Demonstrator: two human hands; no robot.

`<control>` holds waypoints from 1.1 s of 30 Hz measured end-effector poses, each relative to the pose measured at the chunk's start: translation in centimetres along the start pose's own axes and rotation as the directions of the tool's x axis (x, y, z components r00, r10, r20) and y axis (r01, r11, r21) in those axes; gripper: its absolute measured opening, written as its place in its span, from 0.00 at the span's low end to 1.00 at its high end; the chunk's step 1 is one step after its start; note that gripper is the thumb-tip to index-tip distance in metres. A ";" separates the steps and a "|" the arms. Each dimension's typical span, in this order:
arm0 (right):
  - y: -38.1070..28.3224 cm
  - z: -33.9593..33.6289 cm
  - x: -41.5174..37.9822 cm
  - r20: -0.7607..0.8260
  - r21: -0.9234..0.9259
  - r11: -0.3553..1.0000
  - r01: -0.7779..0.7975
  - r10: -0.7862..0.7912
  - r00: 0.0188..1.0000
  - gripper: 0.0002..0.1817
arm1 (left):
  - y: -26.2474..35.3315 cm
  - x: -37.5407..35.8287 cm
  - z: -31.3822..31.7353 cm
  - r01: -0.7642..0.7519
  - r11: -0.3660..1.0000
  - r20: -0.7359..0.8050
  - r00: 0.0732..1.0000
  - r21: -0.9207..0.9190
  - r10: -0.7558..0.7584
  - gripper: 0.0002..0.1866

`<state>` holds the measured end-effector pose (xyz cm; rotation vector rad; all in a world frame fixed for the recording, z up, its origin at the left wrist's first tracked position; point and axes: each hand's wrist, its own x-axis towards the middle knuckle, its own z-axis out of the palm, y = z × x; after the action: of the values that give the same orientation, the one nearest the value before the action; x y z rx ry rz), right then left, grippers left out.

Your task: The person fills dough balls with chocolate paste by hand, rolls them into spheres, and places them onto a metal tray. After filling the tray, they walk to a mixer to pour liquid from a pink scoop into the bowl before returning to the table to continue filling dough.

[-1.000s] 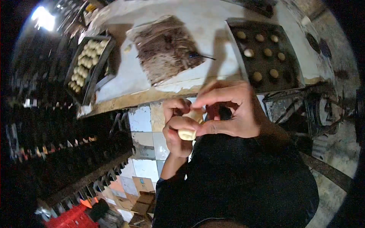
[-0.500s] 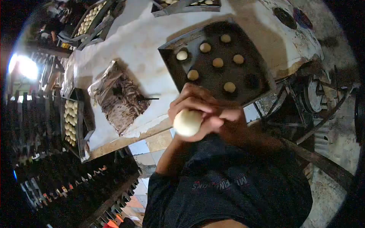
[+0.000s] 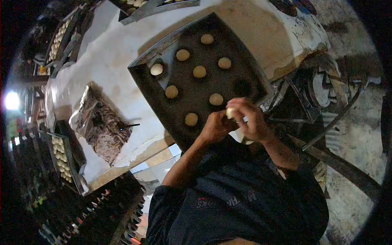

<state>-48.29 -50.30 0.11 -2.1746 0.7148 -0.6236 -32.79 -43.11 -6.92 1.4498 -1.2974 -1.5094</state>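
A dark square tray lies on the table with several round dough balls spaced over it, one paler ball near its left corner. At the tray's near edge, my left hand is closed, knuckles up; whatever is inside it is hidden. Close beside it, my right hand has its fingers curled round a pale piece of dough. Under the hands a whitish thing shows partly, too covered to make out.
Crumpled brown-and-clear plastic lies left of the tray on the white table. A box of dough pieces stands at the table's left end. More trays sit at the far edge. Metal machinery stands to the right.
The view has shifted, so tray and table appear further left. My hands, earlier together around a large pale ball, have moved slightly apart. A ball near the tray's front edge now shows.
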 end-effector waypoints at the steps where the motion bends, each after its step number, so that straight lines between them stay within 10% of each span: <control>1: 1.9 -0.2 0.3 -0.060 0.029 0.998 -0.063 0.064 0.996 0.12 | -0.1 -0.1 0.0 -0.075 0.992 -0.077 0.995 -0.103 0.067 0.23; 6: 8.5 -0.7 2.3 0.202 -0.379 0.892 -0.247 0.341 0.918 0.31 | 1.9 -2.2 -5.0 -0.093 0.981 -0.393 0.907 0.171 0.155 0.23; 9: 8.3 -0.7 2.3 0.381 -0.478 0.837 -0.266 0.470 0.796 0.48 | 2.5 -4.2 -7.8 -0.168 0.935 -0.547 0.836 -0.311 -0.032 0.18; 12: 7.5 -0.6 2.3 0.380 -0.590 0.771 -0.238 0.526 0.761 0.46 | -0.7 -6.1 -10.9 -0.218 0.968 -0.710 0.701 -0.123 0.067 0.16; 15: 5.7 -2.0 1.5 0.011 -0.728 0.684 -0.047 0.081 0.997 0.46 | -0.9 -10.3 -14.1 -0.245 0.969 -0.770 0.620 -0.011 0.148 0.12; 19: 6.0 -0.3 -4.2 -0.676 -0.043 0.982 -0.185 0.108 0.729 0.43 | -8.0 -17.9 -17.0 -0.191 0.977 -0.947 0.286 0.096 0.149 0.08; 20: 5.4 1.7 -5.3 -0.623 0.459 0.837 -0.296 0.541 0.565 0.46 | -9.9 -19.8 -17.0 -0.128 0.986 -0.974 0.186 0.103 0.126 0.08; 23: 6.9 6.9 -7.1 -0.216 0.531 0.367 -0.764 0.930 0.297 0.52 | -15.0 -24.7 -14.9 0.126 0.990 -0.998 0.032 0.056 0.053 0.09; 27: 6.4 10.2 -4.0 -0.253 0.664 0.596 -0.451 0.747 0.615 0.55 | -14.7 -27.6 -10.7 0.191 0.981 -0.999 -0.032 -0.021 -0.015 0.10; 30: 6.8 8.9 -2.4 -0.081 0.038 0.596 -0.802 0.802 0.592 0.56 | -15.5 -30.4 -6.3 0.178 0.979 -0.992 -0.091 -0.099 -0.084 0.09; 32: 6.8 8.2 -1.3 0.113 0.179 0.626 -0.759 0.753 0.648 0.58 | -18.8 -32.9 -3.3 0.255 0.958 -0.990 -0.097 -0.127 -0.106 0.09; 33: 6.3 8.3 -0.7 0.290 0.410 0.399 -0.820 0.795 0.532 0.58 | -20.7 -34.3 -1.9 0.353 0.935 -0.996 -0.082 -0.046 -0.018 0.10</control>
<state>-45.48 -49.24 -9.91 -1.0965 1.2952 -0.1690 -21.93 -5.47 -15.59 2.2280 -0.2013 0.0662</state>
